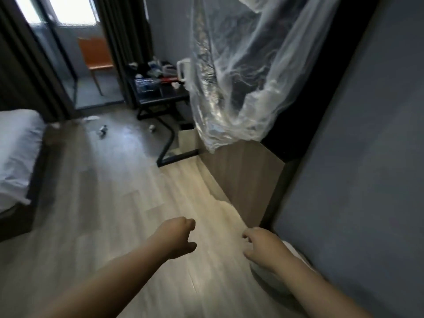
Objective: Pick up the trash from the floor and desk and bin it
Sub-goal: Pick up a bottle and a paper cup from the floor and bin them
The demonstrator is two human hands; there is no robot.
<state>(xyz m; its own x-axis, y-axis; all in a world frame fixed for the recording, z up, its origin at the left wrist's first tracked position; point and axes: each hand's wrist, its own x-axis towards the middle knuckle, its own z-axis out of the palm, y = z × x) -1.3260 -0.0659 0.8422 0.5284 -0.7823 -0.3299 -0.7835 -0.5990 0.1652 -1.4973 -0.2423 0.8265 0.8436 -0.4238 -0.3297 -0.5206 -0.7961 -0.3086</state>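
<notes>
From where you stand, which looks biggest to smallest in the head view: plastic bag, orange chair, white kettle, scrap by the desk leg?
1. plastic bag
2. orange chair
3. white kettle
4. scrap
The bag is nearest, which inflates it.

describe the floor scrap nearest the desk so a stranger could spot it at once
Find the black desk against the far wall and follow its bent front leg down. Just left of that leg lies a small pale scrap on the floor. The other scraps lie further left, toward the bed.

Orange chair near window; white bed at left; dark curtain; white kettle.
</notes>
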